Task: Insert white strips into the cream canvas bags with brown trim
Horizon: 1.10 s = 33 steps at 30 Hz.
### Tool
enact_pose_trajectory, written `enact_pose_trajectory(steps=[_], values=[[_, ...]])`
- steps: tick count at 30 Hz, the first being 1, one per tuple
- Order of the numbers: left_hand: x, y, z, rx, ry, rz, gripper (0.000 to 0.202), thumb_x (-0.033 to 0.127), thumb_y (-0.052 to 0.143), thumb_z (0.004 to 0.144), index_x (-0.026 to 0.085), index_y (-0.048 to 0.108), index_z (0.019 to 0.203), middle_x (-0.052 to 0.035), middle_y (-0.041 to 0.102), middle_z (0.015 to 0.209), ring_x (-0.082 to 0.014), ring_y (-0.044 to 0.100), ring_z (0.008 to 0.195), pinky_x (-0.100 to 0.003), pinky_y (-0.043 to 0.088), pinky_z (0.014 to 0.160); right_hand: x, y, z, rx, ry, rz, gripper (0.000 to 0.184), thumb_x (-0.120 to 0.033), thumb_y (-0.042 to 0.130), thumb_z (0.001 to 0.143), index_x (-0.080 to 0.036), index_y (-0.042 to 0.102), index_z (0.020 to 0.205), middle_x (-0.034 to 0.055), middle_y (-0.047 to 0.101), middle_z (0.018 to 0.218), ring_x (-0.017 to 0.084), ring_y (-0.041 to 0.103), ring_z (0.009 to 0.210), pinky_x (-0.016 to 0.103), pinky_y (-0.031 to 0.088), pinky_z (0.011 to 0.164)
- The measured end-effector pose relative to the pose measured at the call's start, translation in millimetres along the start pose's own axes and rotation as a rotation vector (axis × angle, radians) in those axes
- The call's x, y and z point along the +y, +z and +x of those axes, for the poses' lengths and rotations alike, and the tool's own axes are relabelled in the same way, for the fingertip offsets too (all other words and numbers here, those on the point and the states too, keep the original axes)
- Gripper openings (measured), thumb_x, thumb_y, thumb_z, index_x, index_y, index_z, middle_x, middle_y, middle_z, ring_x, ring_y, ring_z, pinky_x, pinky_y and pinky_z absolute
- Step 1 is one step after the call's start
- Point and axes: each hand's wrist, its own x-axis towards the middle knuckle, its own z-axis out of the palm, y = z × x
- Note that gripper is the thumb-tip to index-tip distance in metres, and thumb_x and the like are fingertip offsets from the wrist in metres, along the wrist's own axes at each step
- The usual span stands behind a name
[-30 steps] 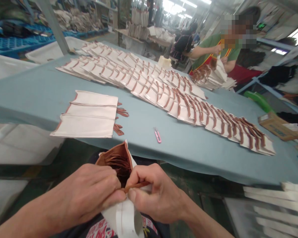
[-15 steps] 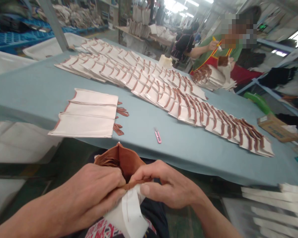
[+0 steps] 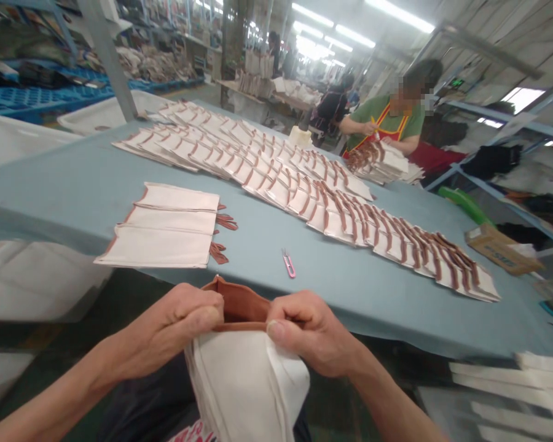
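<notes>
Hands pinch: left hand (image 3: 188, 313) and right hand (image 3: 306, 331) each grip one white bag (image 3: 239, 377) by its brown rim between thumb and curled fingers. Its mouth gapes between them, over the lap, by the near edge of the desk (image 3: 253, 233). Just past that edge lie one pair of snips (image 3: 289, 265) and, leftward, three overlapping bags (image 3: 168, 224). A strip of desk top separates these from two long rows (image 3: 299, 196) of bags, layered too closely to count. One box (image 3: 502, 248) sits right; one co-worker (image 3: 408, 126) stands beyond.
</notes>
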Motion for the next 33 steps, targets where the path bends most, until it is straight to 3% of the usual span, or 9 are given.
enact_pose_trajectory(steps=[2,5,8,12,18,22,27,30,33], values=[[1.6,-3.0,-2.5,0.021,-0.010,0.026,0.061,0.056,0.026,0.118,0.022,0.049,0.072,0.0044,0.042,0.069,-0.0143,0.038,0.062,-0.028,0.031,0.057,-0.3,-9.3,-11.2,0.035,-0.007,-0.124,0.059,-0.070,0.066,0.102,-0.020,0.057,0.072,-0.0054,0.043,0.063,0.010,0.033,0.057,0.025,0.026,0.052],[12.1,-4.9,-3.3,-0.015,-0.005,0.061,0.059,0.049,0.024,0.118,0.021,0.053,0.075,0.0035,0.045,0.072,-0.0149,0.042,0.065,-0.027,0.035,0.061,6.2,-20.4,-24.5,0.084,-0.004,-0.310,0.047,-0.057,0.060,0.109,-0.019,0.065,0.081,-0.0023,0.054,0.070,0.013,0.044,0.063,0.026,0.034,0.059],[27.7,-2.2,0.2,-0.104,0.022,0.075,0.045,0.039,0.038,0.113,0.021,0.059,0.078,0.0034,0.056,0.073,-0.0145,0.052,0.067,-0.025,0.040,0.064,15.4,-26.2,-29.2,0.119,0.018,-0.379,0.040,-0.049,0.056,0.112,-0.018,0.071,0.091,0.0000,0.064,0.079,0.015,0.053,0.071,0.027,0.041,0.067],[40.8,3.5,6.2,-0.091,0.011,0.168,0.018,0.027,0.058,0.093,0.020,0.070,0.082,0.0030,0.071,0.077,-0.0155,0.064,0.072,-0.023,0.045,0.072,26.0,-28.0,-22.5,0.092,0.016,-0.349,0.038,-0.049,0.055,0.113,-0.018,0.073,0.100,0.0025,0.073,0.090,0.017,0.061,0.080,0.028,0.046,0.076],[35.2,4.0,11.5,-0.125,-0.091,0.090,0.020,0.030,0.058,0.091,0.019,0.068,0.077,0.0016,0.068,0.071,-0.0153,0.058,0.066,-0.023,0.040,0.061,36.4,-26.0,-6.4,0.097,0.023,-0.301,0.040,-0.051,0.056,0.113,-0.017,0.073,0.099,0.0022,0.072,0.090,0.017,0.061,0.082,0.028,0.046,0.076],[29.0,4.1,13.5,-0.099,-0.112,0.056,0.021,0.031,0.059,0.091,0.018,0.069,0.077,0.0014,0.066,0.071,-0.0149,0.056,0.066,-0.023,0.041,0.061,40.6,-26.1,-3.1,0.090,0.021,-0.301,0.039,-0.050,0.056,0.112,-0.017,0.073,0.099,0.0015,0.072,0.088,0.017,0.061,0.080,0.028,0.046,0.074],[22.7,9.7,17.0,-0.062,-0.097,0.034,0.022,0.027,0.057,0.090,0.020,0.057,0.070,0.0066,0.048,0.062,-0.0098,0.040,0.057,-0.021,0.030,0.053,39.9,-29.2,-2.5,0.099,0.014,-0.337,0.026,-0.034,0.055,0.108,-0.018,0.073,0.097,0.0007,0.071,0.084,0.017,0.060,0.077,0.028,0.046,0.073],[21.1,12.7,17.0,-0.015,-0.042,0.119,0.020,0.019,0.054,0.090,0.020,0.054,0.070,0.0085,0.042,0.062,-0.0084,0.036,0.056,-0.020,0.028,0.052,29.0,-23.5,-2.7,0.100,-0.089,-0.460,0.020,-0.020,0.055,0.099,-0.019,0.074,0.097,0.0037,0.077,0.092,0.020,0.066,0.085,0.032,0.048,0.082],[24.8,14.6,17.3,0.076,0.068,0.261,0.024,0.013,0.052,0.091,0.021,0.049,0.069,0.0097,0.038,0.062,-0.0075,0.035,0.055,-0.020,0.029,0.053,13.8,-10.3,0.2,0.105,-0.286,-0.610,0.015,-0.023,0.061,0.096,-0.020,0.075,0.098,0.0061,0.080,0.095,0.022,0.069,0.087,0.034,0.048,0.086]])
